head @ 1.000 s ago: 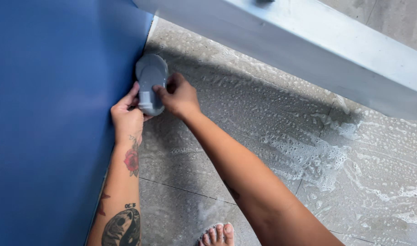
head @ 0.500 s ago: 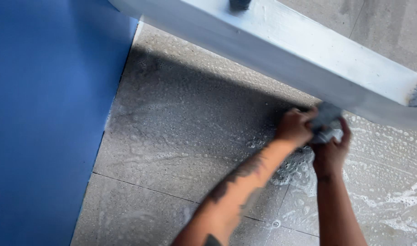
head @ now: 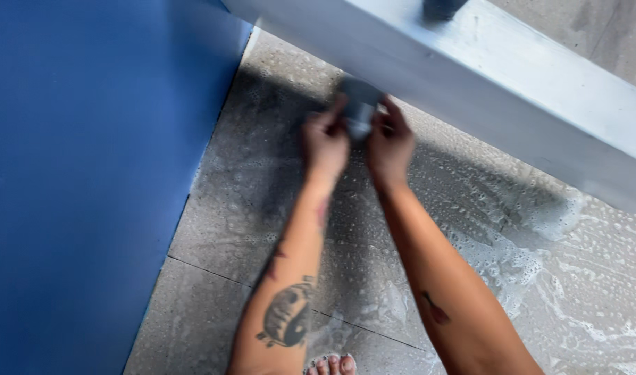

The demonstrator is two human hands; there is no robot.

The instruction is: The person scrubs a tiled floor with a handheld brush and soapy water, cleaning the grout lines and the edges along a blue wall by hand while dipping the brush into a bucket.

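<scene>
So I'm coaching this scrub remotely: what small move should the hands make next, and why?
Probably press the grey scrubbing pad, held by the left hand and right hand, against the pale beam and wipe along it. The pad sits right at the beam's lower edge, and the tiled floor is already soapy.

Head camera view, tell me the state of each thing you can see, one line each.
Grey pad: held up in both hands.
Left hand: gripping the pad.
Right hand: gripping the pad.
Stone floor: wet and soapy.
Pale beam: slanting above the floor.
Blue wall: upright, plain.
</scene>
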